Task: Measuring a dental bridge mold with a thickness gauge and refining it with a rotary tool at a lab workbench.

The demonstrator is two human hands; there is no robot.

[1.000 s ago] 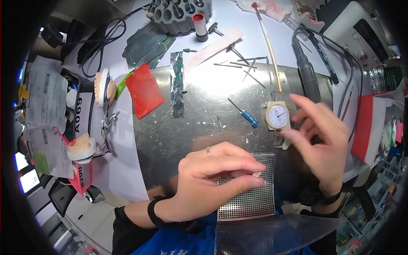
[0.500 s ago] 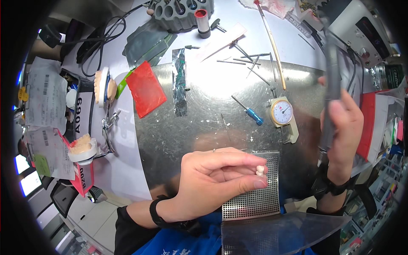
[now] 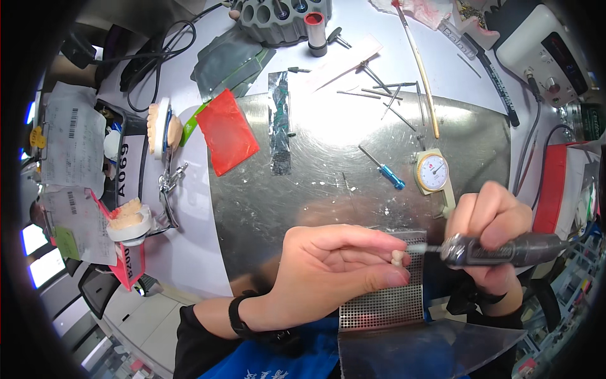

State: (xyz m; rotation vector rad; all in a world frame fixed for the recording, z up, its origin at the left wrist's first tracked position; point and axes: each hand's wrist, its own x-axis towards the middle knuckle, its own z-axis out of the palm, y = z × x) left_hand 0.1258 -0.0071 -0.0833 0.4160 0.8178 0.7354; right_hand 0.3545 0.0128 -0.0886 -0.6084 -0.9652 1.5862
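Note:
My left hand (image 3: 338, 268) pinches a small ivory-coloured dental crown piece (image 3: 396, 258) between thumb and fingertips. It is held above a perforated metal plate (image 3: 379, 309) at the bench's front edge. In my right hand (image 3: 489, 221) lies a dark rotary handpiece (image 3: 505, 250), its fingers wrapped round the body. The handpiece points left, and its pale bur (image 3: 416, 249) sits right beside the crown piece; whether the two touch I cannot tell. A clear shield (image 3: 423, 350) slopes below the perforated plate.
A dial caliper (image 3: 432, 174), a blue-handled tool (image 3: 392, 177) and several loose burs lie on the metal bench plate (image 3: 315, 202). Left are a red wax sheet (image 3: 227, 132) and dental casts (image 3: 129, 222). A grey bur block (image 3: 284, 25) and a white control unit (image 3: 543, 50) stand behind.
My right hand has swung the handpiece from upright to level and brought its bur leftward to the crown piece. The left hand keeps its pinch. The whole view has shifted slightly.

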